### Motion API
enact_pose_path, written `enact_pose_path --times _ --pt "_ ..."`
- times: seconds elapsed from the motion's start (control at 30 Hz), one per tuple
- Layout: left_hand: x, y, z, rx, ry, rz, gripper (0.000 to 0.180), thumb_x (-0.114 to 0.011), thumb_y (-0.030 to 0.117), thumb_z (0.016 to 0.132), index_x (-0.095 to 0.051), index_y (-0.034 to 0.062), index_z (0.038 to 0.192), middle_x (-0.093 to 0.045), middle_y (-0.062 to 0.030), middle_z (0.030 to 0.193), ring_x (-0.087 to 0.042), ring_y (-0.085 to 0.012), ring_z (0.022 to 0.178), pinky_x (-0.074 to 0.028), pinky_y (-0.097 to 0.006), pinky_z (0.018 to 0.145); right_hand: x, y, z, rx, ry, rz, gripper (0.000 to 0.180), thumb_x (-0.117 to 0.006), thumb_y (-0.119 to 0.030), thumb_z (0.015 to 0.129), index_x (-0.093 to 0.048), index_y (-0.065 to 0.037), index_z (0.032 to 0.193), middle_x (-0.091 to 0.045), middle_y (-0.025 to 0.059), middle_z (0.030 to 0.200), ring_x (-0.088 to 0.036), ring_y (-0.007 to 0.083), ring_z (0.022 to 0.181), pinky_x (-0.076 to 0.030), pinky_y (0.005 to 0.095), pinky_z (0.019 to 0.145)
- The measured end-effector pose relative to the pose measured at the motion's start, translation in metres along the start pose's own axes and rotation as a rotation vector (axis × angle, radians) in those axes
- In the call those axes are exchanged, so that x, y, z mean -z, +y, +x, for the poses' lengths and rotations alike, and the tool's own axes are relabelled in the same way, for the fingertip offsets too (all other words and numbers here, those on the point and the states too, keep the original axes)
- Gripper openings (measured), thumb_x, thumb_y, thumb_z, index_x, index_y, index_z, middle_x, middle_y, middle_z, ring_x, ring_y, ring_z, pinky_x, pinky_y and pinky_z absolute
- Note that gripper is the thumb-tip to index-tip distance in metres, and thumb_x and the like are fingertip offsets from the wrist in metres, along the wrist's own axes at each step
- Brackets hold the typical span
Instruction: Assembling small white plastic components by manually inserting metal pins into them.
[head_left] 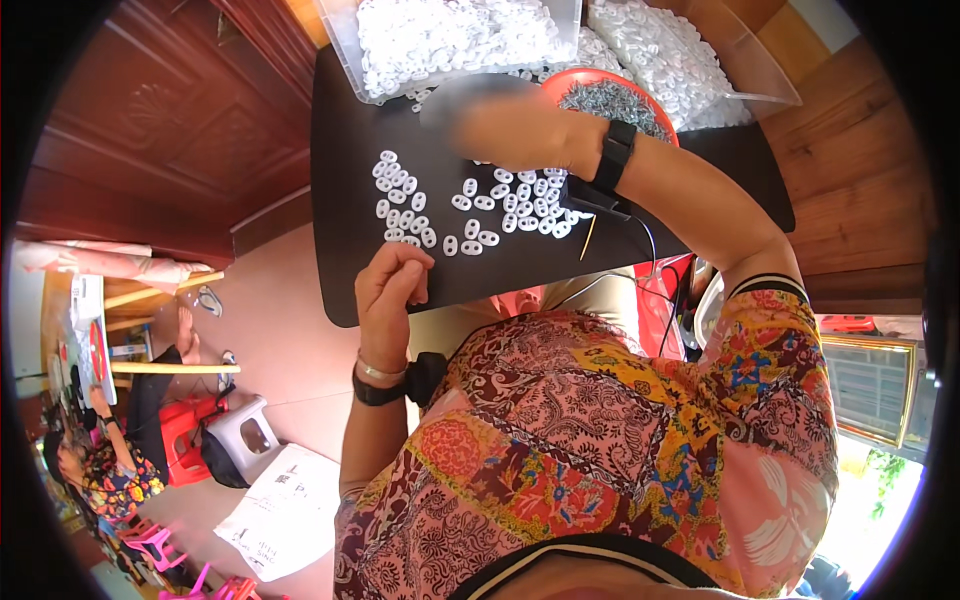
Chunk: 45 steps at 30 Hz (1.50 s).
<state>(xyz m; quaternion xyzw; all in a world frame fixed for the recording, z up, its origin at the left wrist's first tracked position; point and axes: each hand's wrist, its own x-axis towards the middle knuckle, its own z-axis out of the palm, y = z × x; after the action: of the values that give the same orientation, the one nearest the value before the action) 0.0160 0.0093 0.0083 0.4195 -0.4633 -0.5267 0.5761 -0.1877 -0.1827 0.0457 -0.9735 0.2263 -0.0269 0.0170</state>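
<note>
My left hand [392, 285] is at the near left edge of the dark table [350, 280], fingers curled in and pressed together; whatever they hold, if anything, is hidden. Just beyond it lies a group of small white oval pieces with two holes [397, 197]. My right hand [520, 130] reaches across to the left, over the table, its fingers smeared by blur. Beneath and beside that wrist lie more white two-hole pieces [540, 207]. A red bowl [560, 82] with many small grey metal parts [612, 100] stands behind my right wrist.
A see-through bin [350, 60] heaped with white pieces stands at the back, with another full container [665, 50] to its right. A thin yellowish stick [587, 238] and a cable [645, 232] are at the near edge. Further left, another person [110, 465] sits near red and grey stools [240, 440].
</note>
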Motion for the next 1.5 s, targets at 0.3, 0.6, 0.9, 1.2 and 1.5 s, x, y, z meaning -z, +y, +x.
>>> enact_pose_path --times 0.3,0.6,0.9,1.2,1.5 --pt "-0.055 0.130 -0.025 -0.418 -1.085 -0.287 0.053 -0.039 0.029 0.095 -0.044 -0.0155 0.125 -0.052 -0.0307 0.120 -0.055 -0.0405 0.109 -0.046 -0.041 0.092 -0.002 0.001 0.002 -0.095 -0.028 0.149 0.005 -0.059 -0.007 0.074 -0.054 -0.005 0.074 -0.058 0.0109 0.071 -0.058 0.0322 0.076 -0.045 0.0437 0.066" --pt "-0.070 0.178 -0.020 -0.224 -1.073 -0.427 0.042 -0.053 0.013 0.094 -0.049 -0.0243 0.111 -0.056 -0.0384 0.103 -0.063 -0.0430 0.093 -0.054 -0.041 0.079 -0.007 -0.001 -0.007 -0.108 0.038 0.123 0.010 -0.060 -0.005 0.074 -0.050 -0.005 0.075 -0.056 0.0116 0.072 -0.058 0.0326 0.074 -0.045 0.0425 0.065" --pt "-0.038 0.118 -0.018 -0.219 -0.983 -0.365 0.051 -0.043 0.032 0.095 -0.053 -0.0122 0.118 -0.059 -0.0258 0.110 -0.061 -0.0355 0.100 -0.048 -0.038 0.088 0.030 -0.020 -0.019 -0.224 0.128 0.539 0.006 -0.060 -0.003 0.079 -0.060 -0.002 0.085 -0.065 0.0078 0.078 -0.063 0.0198 0.076 -0.048 0.0320 0.068" --pt "-0.031 0.055 0.019 -0.012 -0.037 0.192 0.019 -0.048 0.020 0.091 -0.056 0.0038 0.097 -0.059 -0.0037 0.078 -0.054 -0.0101 0.071 -0.040 -0.023 0.062 0.040 -0.081 -0.028 -0.144 0.324 1.348 0.011 -0.063 -0.002 0.087 -0.063 0.000 0.098 -0.064 0.0012 0.088 -0.059 0.0074 0.084 -0.048 0.0223 0.077" --pt "-0.044 0.025 0.023 -0.207 -0.086 0.436 0.018 -0.049 0.018 0.094 -0.052 0.0016 0.088 -0.052 -0.0013 0.062 -0.049 -0.0084 0.057 -0.039 -0.023 0.054 0.023 -0.095 -0.047 -0.189 0.420 1.281 0.008 -0.066 -0.004 0.083 -0.063 -0.001 0.090 -0.065 0.0028 0.079 -0.061 0.0080 0.074 -0.050 0.0240 0.069"
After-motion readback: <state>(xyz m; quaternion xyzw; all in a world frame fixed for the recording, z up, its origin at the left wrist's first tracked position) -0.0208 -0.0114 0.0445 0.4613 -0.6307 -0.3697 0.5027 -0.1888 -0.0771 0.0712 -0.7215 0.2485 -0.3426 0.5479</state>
